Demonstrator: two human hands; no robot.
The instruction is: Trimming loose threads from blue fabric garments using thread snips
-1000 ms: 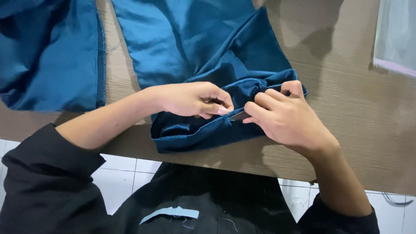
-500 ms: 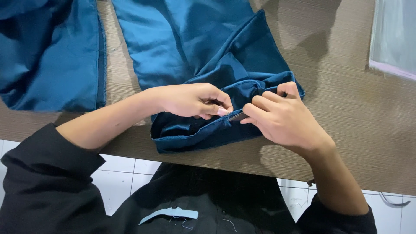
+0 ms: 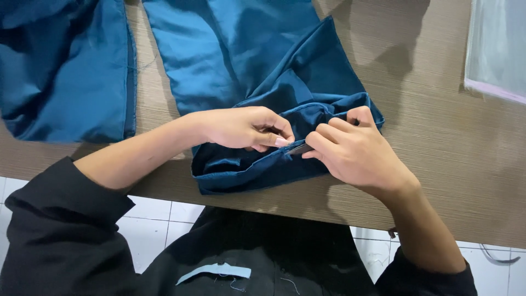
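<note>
Hands pinch one folded teal cloth at the table edge: left hand and right hand grip its hem, running left-right. Second cloth lies left.

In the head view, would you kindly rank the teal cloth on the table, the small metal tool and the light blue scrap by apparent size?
1. teal cloth
2. light blue scrap, nearer the camera
3. small metal tool, mostly hidden by fingers
</note>
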